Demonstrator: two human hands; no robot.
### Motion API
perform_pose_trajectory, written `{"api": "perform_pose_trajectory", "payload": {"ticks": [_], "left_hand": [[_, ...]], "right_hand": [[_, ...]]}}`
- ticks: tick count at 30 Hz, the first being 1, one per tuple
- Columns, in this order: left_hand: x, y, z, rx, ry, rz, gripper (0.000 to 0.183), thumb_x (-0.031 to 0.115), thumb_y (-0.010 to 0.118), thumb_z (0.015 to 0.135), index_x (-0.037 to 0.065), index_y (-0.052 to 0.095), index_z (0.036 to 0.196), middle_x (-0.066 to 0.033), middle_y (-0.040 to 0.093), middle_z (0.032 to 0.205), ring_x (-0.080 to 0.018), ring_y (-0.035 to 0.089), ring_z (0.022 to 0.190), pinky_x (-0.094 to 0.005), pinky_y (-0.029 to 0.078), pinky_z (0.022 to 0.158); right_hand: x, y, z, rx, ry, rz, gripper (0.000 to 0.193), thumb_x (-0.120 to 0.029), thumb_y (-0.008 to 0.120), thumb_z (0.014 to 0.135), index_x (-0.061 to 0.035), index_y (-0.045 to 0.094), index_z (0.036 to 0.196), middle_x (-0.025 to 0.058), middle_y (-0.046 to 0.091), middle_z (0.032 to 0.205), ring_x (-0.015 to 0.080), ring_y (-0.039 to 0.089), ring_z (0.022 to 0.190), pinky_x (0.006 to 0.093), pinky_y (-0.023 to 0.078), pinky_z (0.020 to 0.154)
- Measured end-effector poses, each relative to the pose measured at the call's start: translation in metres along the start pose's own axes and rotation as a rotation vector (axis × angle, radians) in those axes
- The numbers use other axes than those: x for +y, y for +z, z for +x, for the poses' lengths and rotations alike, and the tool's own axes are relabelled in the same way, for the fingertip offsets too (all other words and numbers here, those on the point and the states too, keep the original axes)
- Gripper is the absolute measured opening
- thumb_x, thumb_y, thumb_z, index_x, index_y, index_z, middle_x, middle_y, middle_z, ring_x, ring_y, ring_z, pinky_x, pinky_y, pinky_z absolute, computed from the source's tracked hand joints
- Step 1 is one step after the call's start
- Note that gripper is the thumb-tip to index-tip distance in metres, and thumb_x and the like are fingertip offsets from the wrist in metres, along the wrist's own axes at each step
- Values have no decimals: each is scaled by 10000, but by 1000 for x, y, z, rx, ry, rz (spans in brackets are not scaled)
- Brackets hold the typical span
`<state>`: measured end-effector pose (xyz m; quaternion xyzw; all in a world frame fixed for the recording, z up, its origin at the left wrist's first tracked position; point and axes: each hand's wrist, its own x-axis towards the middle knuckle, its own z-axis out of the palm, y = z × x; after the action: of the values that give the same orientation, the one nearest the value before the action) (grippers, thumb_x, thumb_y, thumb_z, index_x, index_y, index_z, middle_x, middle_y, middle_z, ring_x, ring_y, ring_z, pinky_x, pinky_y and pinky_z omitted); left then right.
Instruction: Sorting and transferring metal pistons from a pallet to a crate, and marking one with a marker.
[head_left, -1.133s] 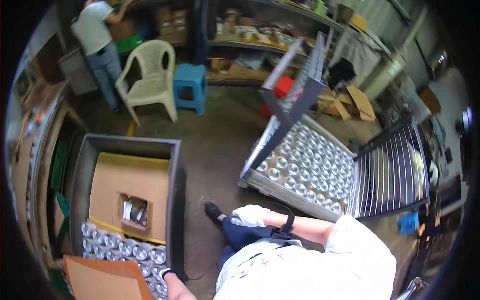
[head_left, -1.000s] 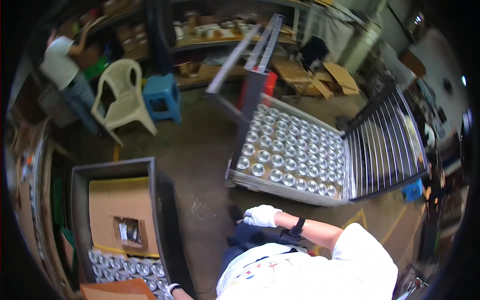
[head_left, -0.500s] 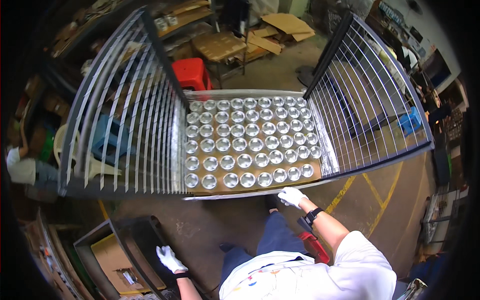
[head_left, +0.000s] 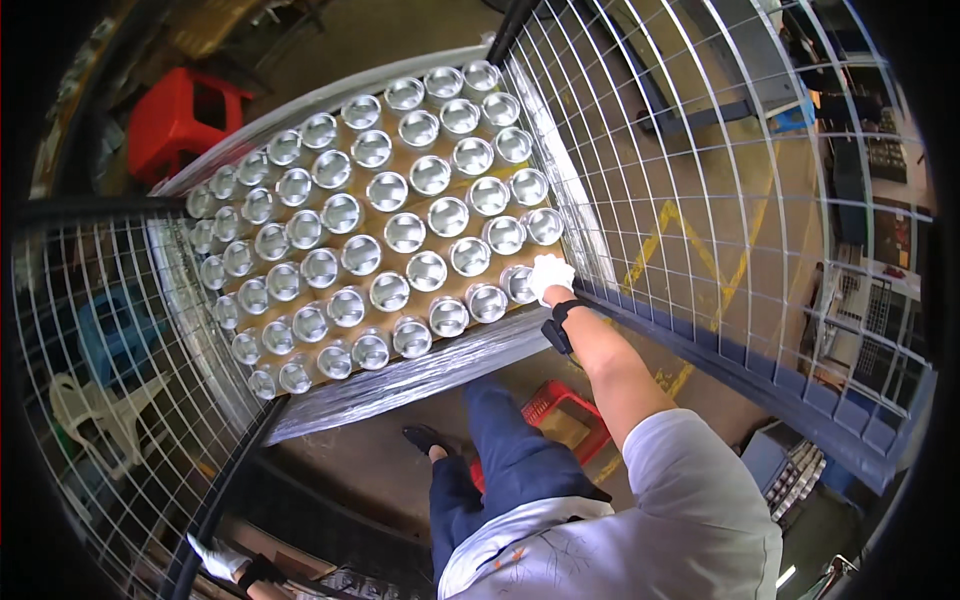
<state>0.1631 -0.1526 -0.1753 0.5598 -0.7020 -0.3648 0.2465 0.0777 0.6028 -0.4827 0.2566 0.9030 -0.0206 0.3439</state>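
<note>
Rows of shiny, round, glass-like jars [head_left: 404, 232] stand on a brown cardboard sheet [head_left: 400, 301] between two wire mesh side panels. My right hand [head_left: 552, 276], in a white glove, is at the near right corner, against or right beside the end jar [head_left: 517, 283] of the front row. Its fingers look bunched; whether they grip that jar does not show. My left hand [head_left: 217, 557], also gloved in white, is low at the left with its fingers stretched out. They reach to the dark frame post [head_left: 200, 520] of the left mesh panel [head_left: 95, 330], seemingly touching it.
The right mesh panel [head_left: 690, 200] slants outward, with a dark lower bar. Silvery wrap [head_left: 420, 375] covers the load's front edge. A red stool [head_left: 180, 120] stands beyond the far left corner, a red crate [head_left: 565, 420] by my legs. White and blue chairs show behind the left mesh.
My view has moved closer to the jars and turned. My right hand has gone from short of the front edge to the corner jar; my left hand has reached out to the left panel's post.
</note>
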Motion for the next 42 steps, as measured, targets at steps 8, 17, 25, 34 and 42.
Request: {"api": "perform_pose_trajectory", "payload": {"ticks": [8,17,25,34,42], "left_hand": [[-28,-59,96,-44,-10,-126,499,367,518,960,-5,550,1290,-114,588,1288,-260,552,1159,-378,370,1060],[-28,-21,48,93,-9,-217,455,331,565,938,65,558,1308,-118,546,1311,-271,542,1151,-387,409,1013],[-43,-31,5,-132,-61,-265,382,267,536,947,104,579,1290,-81,632,1120,-214,605,980,-322,481,819],[-49,-9,-221,-911,-459,-642,378,172,580,922,35,526,1270,-141,664,1032,-230,674,813,-329,556,708],[-24,-30,-275,-1305,-463,-446,428,402,472,988,69,535,1250,-170,690,850,-227,658,616,-319,537,551]], "right_hand": [[27,61,104,339,-226,-310,228,-168,498,876,-123,654,1037,92,604,1098,257,533,1073,472,403,879],[28,45,87,439,-27,278,255,-113,417,915,2,630,995,234,632,976,371,603,937,452,476,845],[8,-78,-71,127,-206,197,309,-168,463,874,-15,630,1085,218,625,1119,345,598,1030,412,466,897],[-60,-42,-186,-694,-547,1822,398,-116,508,855,33,552,1221,129,637,1158,208,629,1042,339,510,923],[-176,-54,-340,-1365,-614,1847,330,-161,462,947,12,559,1210,127,632,1184,225,608,1093,387,472,992]]}}
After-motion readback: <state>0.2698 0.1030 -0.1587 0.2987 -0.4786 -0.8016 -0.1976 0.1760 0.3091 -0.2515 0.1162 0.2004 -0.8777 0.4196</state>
